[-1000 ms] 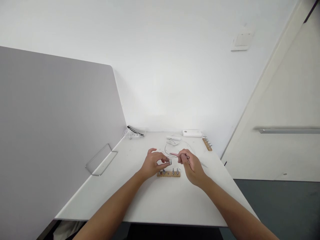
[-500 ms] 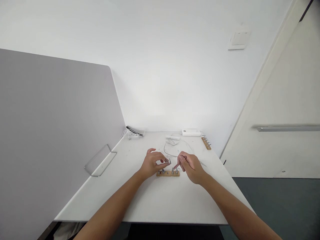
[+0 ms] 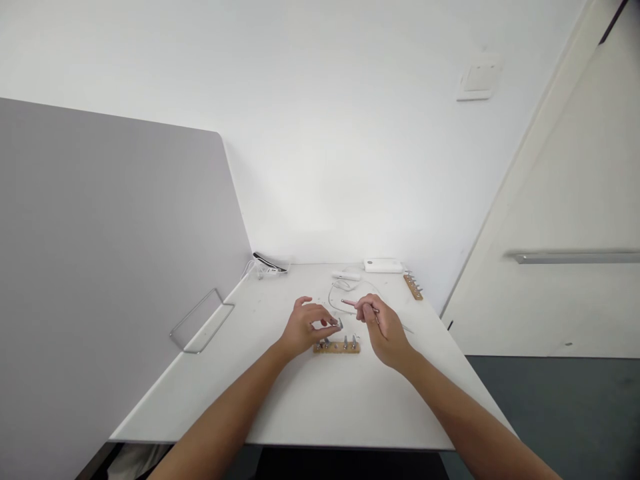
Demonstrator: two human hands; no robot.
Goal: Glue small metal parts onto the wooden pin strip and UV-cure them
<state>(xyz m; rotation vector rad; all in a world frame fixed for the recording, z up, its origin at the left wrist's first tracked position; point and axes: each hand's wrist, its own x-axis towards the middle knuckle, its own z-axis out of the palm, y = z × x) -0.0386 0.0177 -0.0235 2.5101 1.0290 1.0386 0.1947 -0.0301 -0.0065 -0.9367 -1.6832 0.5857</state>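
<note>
My left hand [image 3: 310, 327] pinches a small silvery, tip-shaped piece [image 3: 341, 324] between thumb and forefinger, the other fingers loosely spread. Just below it on the table lies a short wooden strip [image 3: 336, 349] bearing several small upright grey pieces of a similar look, with a gap near its middle. My right hand [image 3: 381, 327] is closed around a slim pen-like tool [image 3: 349, 303], whose thin end points left, above and apart from the held piece. What kind of tool it is cannot be made out.
A second wooden strip [image 3: 413, 287] with upright pieces lies at the back right. Near it are a white box-shaped device [image 3: 383, 265] and a white cable [image 3: 330, 293]. A clear tray [image 3: 273, 267] with a dark item stands back left. A grey partition [image 3: 125, 253] with a wire bracket [image 3: 200, 351] borders the left.
My right hand has lifted and turned the tool, so its end moved from low by the wooden strip up and away to the left. My left hand has stayed put.
</note>
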